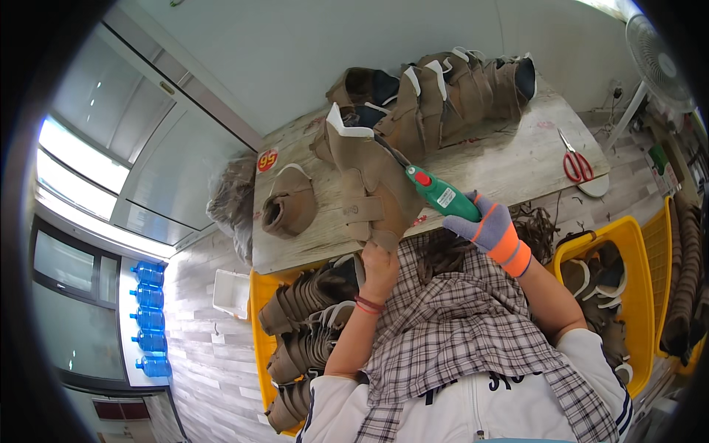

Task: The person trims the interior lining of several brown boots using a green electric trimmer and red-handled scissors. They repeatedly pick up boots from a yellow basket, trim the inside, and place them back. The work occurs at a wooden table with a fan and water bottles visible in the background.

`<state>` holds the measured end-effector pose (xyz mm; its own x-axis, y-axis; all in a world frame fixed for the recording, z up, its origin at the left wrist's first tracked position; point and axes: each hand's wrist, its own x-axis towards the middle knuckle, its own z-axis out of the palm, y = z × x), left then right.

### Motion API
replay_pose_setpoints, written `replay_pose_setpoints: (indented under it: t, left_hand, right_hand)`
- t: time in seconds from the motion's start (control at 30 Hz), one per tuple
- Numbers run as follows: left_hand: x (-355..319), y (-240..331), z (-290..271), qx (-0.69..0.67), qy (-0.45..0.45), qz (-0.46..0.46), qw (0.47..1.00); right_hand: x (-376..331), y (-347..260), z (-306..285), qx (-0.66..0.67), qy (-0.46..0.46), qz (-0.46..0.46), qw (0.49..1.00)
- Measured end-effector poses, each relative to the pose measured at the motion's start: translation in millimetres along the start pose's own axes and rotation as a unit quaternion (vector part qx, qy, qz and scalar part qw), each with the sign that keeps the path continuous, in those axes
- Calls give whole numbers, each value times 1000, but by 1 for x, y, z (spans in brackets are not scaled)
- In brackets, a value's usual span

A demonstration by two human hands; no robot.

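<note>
My left hand grips the lower end of a tan boot upper and holds it upright over the wooden table. My right hand, in a grey and orange glove, holds a green handheld tool with a red button. The tool's thin tip touches the side of the boot upper near its white-lined top edge.
A row of tan boot uppers lies at the table's far side and a single one at its left. Red scissors lie at the right. Yellow crates with more uppers flank me. A fan stands far right.
</note>
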<state>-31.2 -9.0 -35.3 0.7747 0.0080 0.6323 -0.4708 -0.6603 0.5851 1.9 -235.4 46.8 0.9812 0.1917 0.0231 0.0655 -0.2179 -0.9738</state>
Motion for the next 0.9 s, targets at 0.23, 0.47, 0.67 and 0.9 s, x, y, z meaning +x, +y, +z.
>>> replay_pose_setpoints:
  t: [0.23,0.47,0.67,0.9]
  left_hand:
    - [-2,7,-2,67,-53,66,994]
    - [-20,13,-8,3,-54,22,998]
    - [0,26,-104,216,2,-82,973]
    - [65,-91,-212,412,-156,-83,894]
  right_hand:
    - [5,-10,-7,89,-22,29,995]
    - [26,-7,-17,155,-2,31,987]
    - [21,26,-54,75,83,-2,994]
    - [-2,50,-57,44,103,63,992]
